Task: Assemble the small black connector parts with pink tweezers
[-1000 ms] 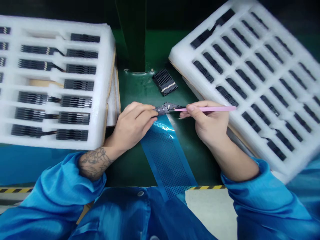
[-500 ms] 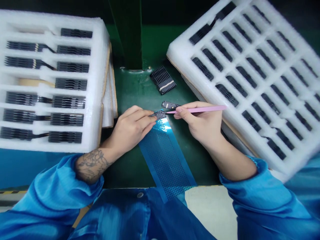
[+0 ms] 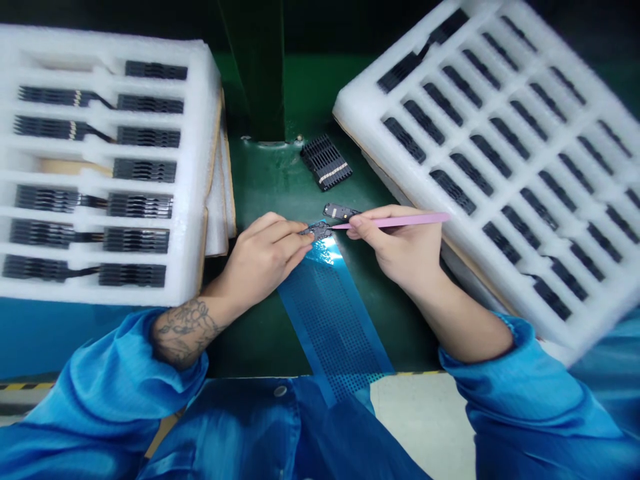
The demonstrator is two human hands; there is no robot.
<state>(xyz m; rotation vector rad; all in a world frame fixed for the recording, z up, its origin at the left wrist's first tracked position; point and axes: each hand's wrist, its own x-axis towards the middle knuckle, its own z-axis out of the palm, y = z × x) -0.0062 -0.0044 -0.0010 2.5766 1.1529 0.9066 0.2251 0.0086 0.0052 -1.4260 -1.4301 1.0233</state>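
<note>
Right at the tips of my left fingers (image 3: 287, 230), a small black part (image 3: 316, 231) is pinched tight. My left hand (image 3: 263, 260) is closed on it, and the part sits just above the counter (image 3: 250, 340). I can't tell if it is resting on anything.

My right hand (image 3: 400, 250) is closed too. Its fingers (image 3: 357, 228) grip a thin pink tool (image 3: 395, 221) that points left. The tip of the tool comes very close to the small black part, but I can't tell if they touch.

Just past my right fingers, a flat black piece (image 3: 341, 212) with a bit of gold on it lies above the tool. I can't tell if it is joined to the small black part.

Below my fingers, a blue strip (image 3: 330, 320) full of tiny holes lies on the counter. Beyond my fingers, a black block (image 3: 326, 162) with a pale stripe sits on the counter, near a green post (image 3: 255, 73).

Left of my left fingers, a white foam tray (image 3: 200, 167) holds rows of black pieces (image 3: 145, 170). Right of my right fingers, another foam tray (image 3: 360, 113) sits at a tilt, with more black pieces (image 3: 453, 191) in neat rows. Blue sleeves (image 3: 115, 380) cover both my arms.
</note>
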